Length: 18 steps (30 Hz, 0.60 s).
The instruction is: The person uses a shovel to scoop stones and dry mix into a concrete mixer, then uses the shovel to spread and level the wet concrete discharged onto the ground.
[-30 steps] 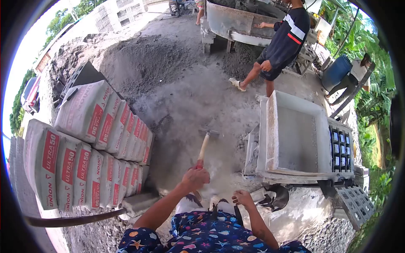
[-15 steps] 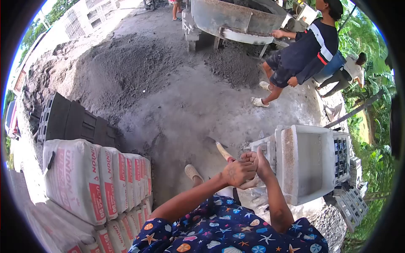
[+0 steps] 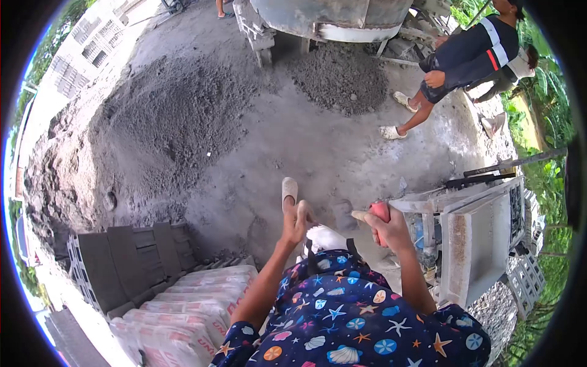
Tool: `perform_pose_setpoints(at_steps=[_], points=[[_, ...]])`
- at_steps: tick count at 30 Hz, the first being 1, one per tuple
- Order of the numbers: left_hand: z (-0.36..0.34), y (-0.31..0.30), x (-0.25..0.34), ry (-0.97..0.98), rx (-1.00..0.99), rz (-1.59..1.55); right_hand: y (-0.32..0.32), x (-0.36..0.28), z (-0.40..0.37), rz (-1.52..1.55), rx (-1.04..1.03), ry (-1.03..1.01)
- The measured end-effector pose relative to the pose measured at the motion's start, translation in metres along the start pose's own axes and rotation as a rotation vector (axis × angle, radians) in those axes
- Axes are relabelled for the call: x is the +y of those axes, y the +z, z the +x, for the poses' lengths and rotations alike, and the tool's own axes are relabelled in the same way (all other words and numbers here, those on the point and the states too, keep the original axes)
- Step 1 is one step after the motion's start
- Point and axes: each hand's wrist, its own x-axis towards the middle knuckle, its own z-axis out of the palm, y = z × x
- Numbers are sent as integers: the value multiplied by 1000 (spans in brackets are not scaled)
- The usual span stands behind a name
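My right hand (image 3: 391, 229) is closed around the red grip of a shovel (image 3: 380, 214). Its pale wooden shaft points away from me and looks short from this angle. A dark grey patch at its far end may be the blade, but it blends with the ground. My left hand (image 3: 296, 221) is off the shovel, in front of my left leg, with its fingers stretched out and nothing visible in it. My left foot, in a light clog (image 3: 289, 191), is forward on the dusty ground.
Cement bags (image 3: 177, 312) and stacked concrete blocks (image 3: 116, 257) stand at left. Grey sand piles (image 3: 177, 110) lie ahead, near a large metal mixer pan (image 3: 342, 18). A co-worker (image 3: 465, 55) stands ahead right. A pale rectangular trough (image 3: 483, 244) is at right.
My hands were close together at the shovel's red grip; now they are apart, the left one moved left. My left foot has come forward. The co-worker and mixer have shifted in view.
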Motion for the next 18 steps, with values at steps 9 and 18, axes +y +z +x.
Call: perform_pose_setpoints(at_steps=[9, 18], points=[[91, -317, 84, -372, 531, 315, 138, -161, 216, -232, -139, -111], [367, -303, 58, -615, -36, 77, 218, -309, 327, -98, -288, -461]])
